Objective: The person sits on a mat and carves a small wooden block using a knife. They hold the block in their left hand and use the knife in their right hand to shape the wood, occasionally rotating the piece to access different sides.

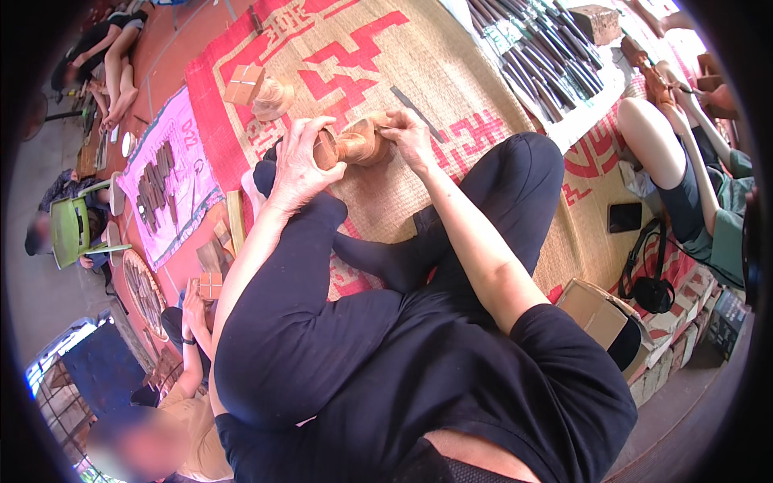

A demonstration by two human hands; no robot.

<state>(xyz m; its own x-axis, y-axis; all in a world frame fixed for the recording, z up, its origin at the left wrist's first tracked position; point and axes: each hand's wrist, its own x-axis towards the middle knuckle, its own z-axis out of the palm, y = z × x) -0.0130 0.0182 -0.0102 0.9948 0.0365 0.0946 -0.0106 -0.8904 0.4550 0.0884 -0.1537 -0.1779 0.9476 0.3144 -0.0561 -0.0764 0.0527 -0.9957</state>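
Over the woven mat (362,211), both my hands are on a carved light-brown wooden piece (354,146) with rounded, waisted parts. My left hand (302,165) wraps round its left end, with the thumb underneath. At its right end, my right hand (412,143) has thumb and fingers pinched together against the wood. Whether a small tool is also in that pinch, I cannot tell. Farther off to the left, a similar carved wooden piece (274,98) with a square block-like end (244,84) lies on the mat. A dark thin bar (417,114) lies just beyond my right hand.
Several dark carving tools (547,68) lie in rows on a white cloth at far right, beside a wooden block (596,24). More tools rest on a pink cloth (173,193). Co-workers sit close on both sides. A phone (625,217) and cardboard box (592,314) are right.
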